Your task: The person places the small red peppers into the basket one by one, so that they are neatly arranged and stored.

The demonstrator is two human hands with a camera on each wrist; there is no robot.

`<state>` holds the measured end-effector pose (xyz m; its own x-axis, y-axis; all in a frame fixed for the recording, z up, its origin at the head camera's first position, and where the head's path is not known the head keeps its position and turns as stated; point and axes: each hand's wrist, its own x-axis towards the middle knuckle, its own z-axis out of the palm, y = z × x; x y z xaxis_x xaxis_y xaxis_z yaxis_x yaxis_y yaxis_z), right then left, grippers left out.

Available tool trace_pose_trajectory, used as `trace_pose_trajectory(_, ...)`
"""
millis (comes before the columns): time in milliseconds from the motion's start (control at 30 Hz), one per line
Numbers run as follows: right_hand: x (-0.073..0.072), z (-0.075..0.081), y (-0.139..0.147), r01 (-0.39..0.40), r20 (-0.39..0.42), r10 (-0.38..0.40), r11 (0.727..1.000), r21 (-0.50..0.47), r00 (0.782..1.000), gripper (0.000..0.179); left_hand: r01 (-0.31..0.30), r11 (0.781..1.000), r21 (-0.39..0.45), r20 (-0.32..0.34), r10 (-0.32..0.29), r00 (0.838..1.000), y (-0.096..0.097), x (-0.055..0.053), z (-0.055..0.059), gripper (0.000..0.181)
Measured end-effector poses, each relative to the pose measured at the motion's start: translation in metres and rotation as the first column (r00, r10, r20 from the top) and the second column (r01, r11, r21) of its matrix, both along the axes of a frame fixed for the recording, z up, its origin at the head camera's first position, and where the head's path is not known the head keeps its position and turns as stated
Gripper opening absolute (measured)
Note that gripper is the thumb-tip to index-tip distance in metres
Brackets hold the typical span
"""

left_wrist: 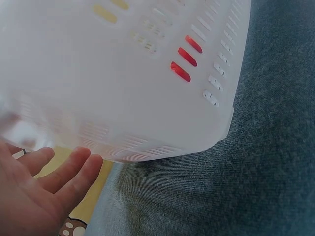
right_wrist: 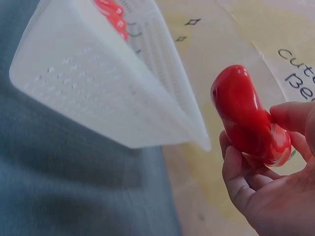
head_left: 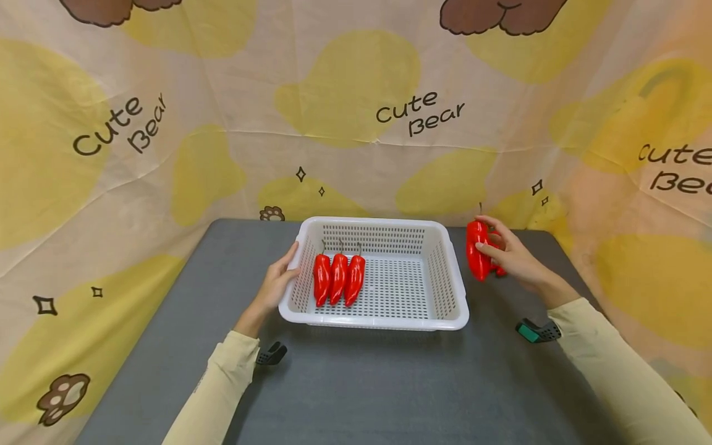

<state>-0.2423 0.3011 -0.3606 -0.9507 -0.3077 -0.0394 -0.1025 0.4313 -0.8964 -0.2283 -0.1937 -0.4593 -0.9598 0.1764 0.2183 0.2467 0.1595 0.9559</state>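
Note:
My right hand [head_left: 508,250] pinches a glossy red chili pepper [head_left: 478,250] between thumb and fingers, just right of a white perforated plastic basket [head_left: 372,322]. The pepper's thin stem points up in the head view; its rounded red body [right_wrist: 238,108] faces the right wrist camera. More red [head_left: 500,272] shows behind it, mostly hidden by the hand. On the basket's left side, my left hand [head_left: 276,281] holds the rim, thumb over it and fingers [left_wrist: 78,172] along the outer wall. Inside, three red peppers [head_left: 339,279] lie side by side at the left.
A dark grey tabletop [head_left: 367,383] lies under the basket. Behind it and at both sides hangs a yellow and cream cloth [head_left: 345,86] printed with bear lettering. Dark bands [head_left: 538,332] sit at both wrists, at the ends of pale sleeves.

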Motion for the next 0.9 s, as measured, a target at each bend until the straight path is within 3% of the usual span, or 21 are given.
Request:
trace_pose_trajectory(267,-0.006,0.006,-0.023,-0.031,0.036,0.032,0.999,-0.038,0.999,0.072,0.012,1.000,0.018,0.002,-0.012,1.000,-0.001,0.000,0.000,0.061)
trace_pose_trajectory(500,-0.021,0.014,-0.048,-0.060,0.030,0.064,0.994,-0.096,0.998,0.069,0.008,1.000,0.029,0.011,-0.008,1.000,0.000,-0.001,0.002,0.062)
trace_pose_trajectory(733,-0.036,0.020,-0.078,-0.079,0.058,0.095,0.970,-0.229,0.994,0.062,0.002,1.000,0.029,0.009,-0.002,1.000,-0.002,-0.004,0.004,0.062)
trace_pose_trajectory(900,-0.044,0.019,-0.101,-0.094,0.076,0.118,0.960,-0.263,0.990,0.061,-0.006,1.000,0.004,0.012,0.006,1.000,-0.003,-0.003,0.004,0.061)
